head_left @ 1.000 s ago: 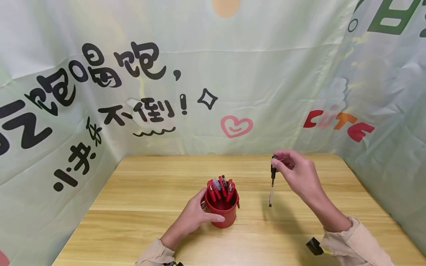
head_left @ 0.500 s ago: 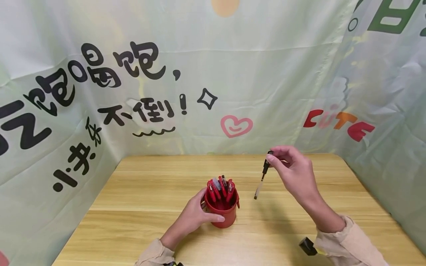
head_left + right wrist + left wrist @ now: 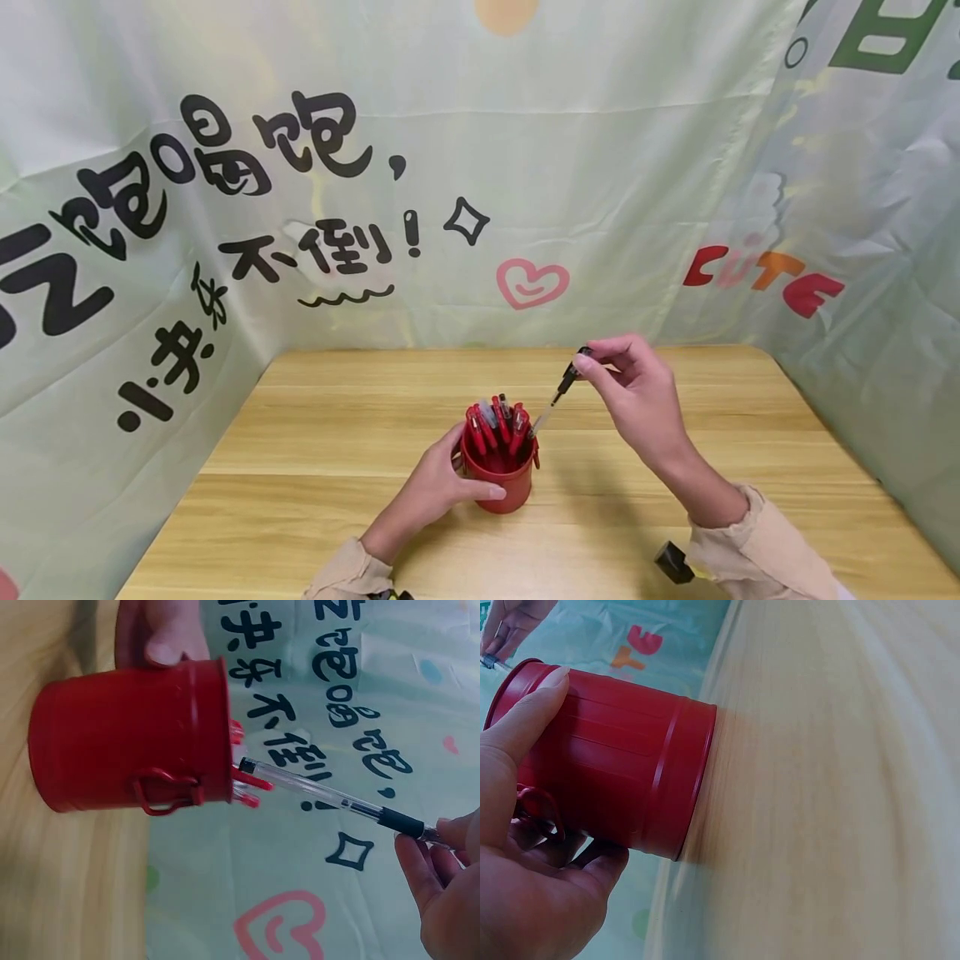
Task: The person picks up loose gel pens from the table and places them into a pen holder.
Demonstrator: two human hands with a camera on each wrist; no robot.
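Note:
A red metal bucket (image 3: pixel 501 492) with small side handles stands upright on the wooden table and holds several red pens (image 3: pixel 480 433). My left hand (image 3: pixel 438 479) grips its left side, thumb across the front; in the left wrist view the fingers curl round the bucket (image 3: pixel 615 750). My right hand (image 3: pixel 641 400) pinches a clear pen with a black grip (image 3: pixel 567 379) by its upper end. The pen slants down to the left, its lower end at the bucket's right rim. In the right wrist view that end of the pen (image 3: pixel 315 791) overlaps the red pens at the opening.
The wooden table (image 3: pixel 337 417) extends all round the bucket. A pale green printed cloth (image 3: pixel 615 167) hangs behind it and along both sides. Near the right sleeve shows a small black block (image 3: pixel 674 562), part of the wrist gear.
My right hand has moved left, bringing the pen from well right of the bucket to its rim. The pen has tilted from nearly upright to slanted. My left hand and the bucket have stayed put.

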